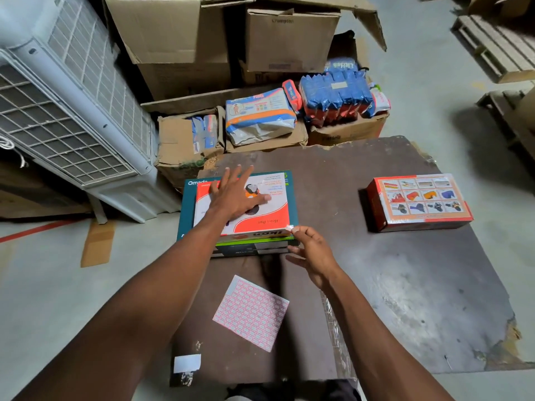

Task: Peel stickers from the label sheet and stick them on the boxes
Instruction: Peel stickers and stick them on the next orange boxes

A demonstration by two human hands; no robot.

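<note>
An orange and white box (269, 211) lies on top of a larger teal box (185, 209) on the dark board. My left hand (236, 195) presses flat on the orange box with straight, spread fingers. My right hand (311, 250) pinches a small white sticker (289, 227) at the near right corner of that box. The label sheet (252, 312), white with a pink grid of stickers, lies on the board nearer to me. A second red box (419, 202) with product pictures sits at the right of the board.
The dark worn board (390, 279) serves as the worktop on a concrete floor. Cardboard cartons (179, 36) and diaper packs (257, 115) crowd its far side. A white cooler unit (66, 105) stands at the left. Wooden pallets (498, 44) lie at the far right.
</note>
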